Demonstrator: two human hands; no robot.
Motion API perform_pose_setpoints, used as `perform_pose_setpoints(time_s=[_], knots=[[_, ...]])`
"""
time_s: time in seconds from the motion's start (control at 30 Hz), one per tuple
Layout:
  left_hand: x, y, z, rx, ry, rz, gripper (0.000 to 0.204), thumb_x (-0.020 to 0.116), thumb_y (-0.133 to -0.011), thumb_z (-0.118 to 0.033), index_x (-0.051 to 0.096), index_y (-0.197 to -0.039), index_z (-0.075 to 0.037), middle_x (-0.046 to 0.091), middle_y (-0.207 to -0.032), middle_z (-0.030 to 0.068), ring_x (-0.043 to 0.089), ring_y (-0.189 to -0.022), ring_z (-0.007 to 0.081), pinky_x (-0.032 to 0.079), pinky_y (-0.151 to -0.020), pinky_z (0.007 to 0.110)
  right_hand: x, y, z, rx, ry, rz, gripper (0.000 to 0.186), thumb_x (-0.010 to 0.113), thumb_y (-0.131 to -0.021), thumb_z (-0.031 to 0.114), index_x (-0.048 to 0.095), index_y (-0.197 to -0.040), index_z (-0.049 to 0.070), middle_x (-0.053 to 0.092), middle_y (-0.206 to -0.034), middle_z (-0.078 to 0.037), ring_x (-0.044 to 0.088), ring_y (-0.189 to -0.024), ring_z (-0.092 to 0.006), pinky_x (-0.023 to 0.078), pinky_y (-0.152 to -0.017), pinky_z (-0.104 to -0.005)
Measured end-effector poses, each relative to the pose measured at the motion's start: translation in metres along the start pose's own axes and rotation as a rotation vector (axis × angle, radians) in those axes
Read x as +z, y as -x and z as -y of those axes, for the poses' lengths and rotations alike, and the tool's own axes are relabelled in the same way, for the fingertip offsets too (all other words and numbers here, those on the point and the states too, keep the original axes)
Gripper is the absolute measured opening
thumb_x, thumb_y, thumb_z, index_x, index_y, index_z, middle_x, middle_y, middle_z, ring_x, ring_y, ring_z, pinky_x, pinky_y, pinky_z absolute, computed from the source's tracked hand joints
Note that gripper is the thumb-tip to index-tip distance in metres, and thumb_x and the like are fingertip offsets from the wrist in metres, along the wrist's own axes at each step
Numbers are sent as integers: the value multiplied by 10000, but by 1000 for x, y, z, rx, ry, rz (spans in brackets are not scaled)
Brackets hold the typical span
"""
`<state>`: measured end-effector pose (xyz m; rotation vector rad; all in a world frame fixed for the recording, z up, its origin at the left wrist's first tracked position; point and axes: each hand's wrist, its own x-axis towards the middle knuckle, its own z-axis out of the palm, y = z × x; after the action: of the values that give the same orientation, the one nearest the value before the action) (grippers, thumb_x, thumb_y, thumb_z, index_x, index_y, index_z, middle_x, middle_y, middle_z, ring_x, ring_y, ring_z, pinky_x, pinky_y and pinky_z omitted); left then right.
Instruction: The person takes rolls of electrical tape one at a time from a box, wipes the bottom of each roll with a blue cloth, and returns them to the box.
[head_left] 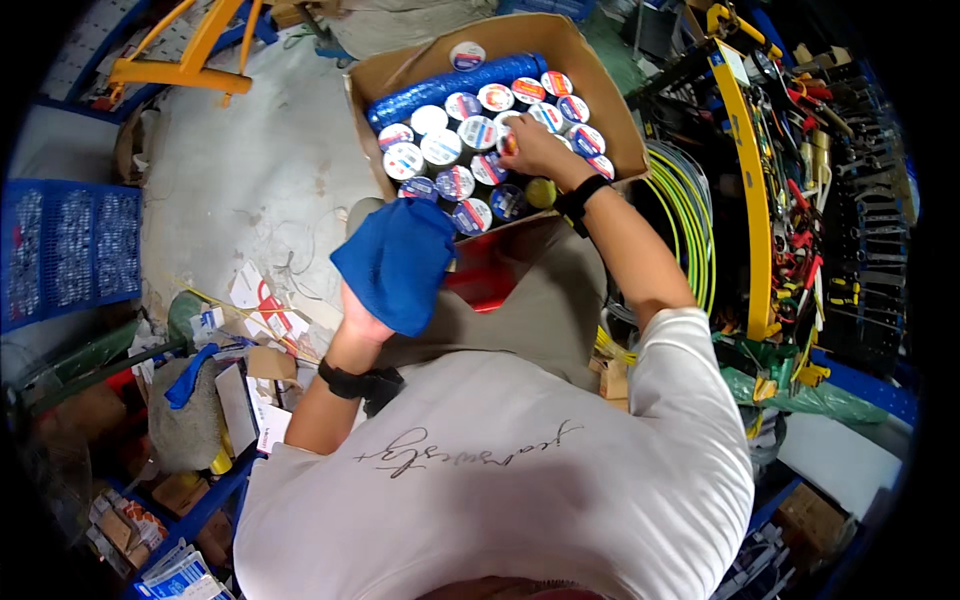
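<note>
My left hand (pixel 366 318) is closed on a blue cloth (pixel 398 262), which drapes over it and hides most of the fingers. It hovers just off the near left corner of an open cardboard box (pixel 610 80). Inside the box stand several round rolls of tape (pixel 441 147) with printed labels on top, mostly white, blue and red. A long blue wrapped stack of rolls (pixel 455 90) lies along the back wall. My right hand (pixel 535 148) reaches in from the right, its fingers curled down on a roll among the others. Its fingertips are partly hidden.
On the right, a yellow-edged rack (pixel 745 190) holds hand tools, with coiled yellow-green cable (pixel 690 225) beside it. A yellow metal frame (pixel 185 75) stands at the far left. Blue plastic crates (pixel 75 250) are at the left. Cartons and scraps (pixel 265 385) clutter the lower left.
</note>
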<state>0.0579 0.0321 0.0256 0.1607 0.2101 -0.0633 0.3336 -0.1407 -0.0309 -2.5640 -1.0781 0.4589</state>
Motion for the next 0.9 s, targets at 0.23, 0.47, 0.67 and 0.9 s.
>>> perform_pose_setpoints(time_s=[0.23, 0.47, 0.67, 0.9], knots=[[-1, 11, -1, 127, -85, -37, 507, 333, -948, -391, 381, -1331, -63, 459, -1323, 129, 480, -1174, 289, 388, -994, 417, 8, -24, -12, 97, -17, 116, 365, 716, -603, 167, 568, -888, -7, 607, -938, -248, 600, -876, -380, 500, -740, -423], [6, 11, -12, 149, -163, -103, 483, 322, -957, -365, 384, -1325, -59, 465, -1318, 123, 480, -1178, 282, 389, -996, 413, -50, 29, 3, -11, -578, -30, 527, 679, -701, 295, 542, -1116, 1, 619, -976, -128, 612, -797, -191, 485, -685, -298], [3, -9, -6, 89, -160, 10, 482, 321, -956, -355, 370, -1333, -58, 459, -1320, 131, 470, -1187, 278, 383, -1002, 412, -68, 133, 25, -156, -1204, -317, 513, 536, -814, 235, 426, -1262, 9, 511, -1141, -77, 476, -1073, -149, 364, -929, -270], [25, -32, 19, -109, -117, 118, 510, 328, -954, -384, 348, -1351, -64, 428, -1341, 148, 447, -1203, 324, 367, -1012, 466, -60, 175, 56, -41, -780, -580, 702, 712, -666, 105, 387, -1286, 48, 499, -1160, -90, 518, -1018, -191, 435, -859, -303]])
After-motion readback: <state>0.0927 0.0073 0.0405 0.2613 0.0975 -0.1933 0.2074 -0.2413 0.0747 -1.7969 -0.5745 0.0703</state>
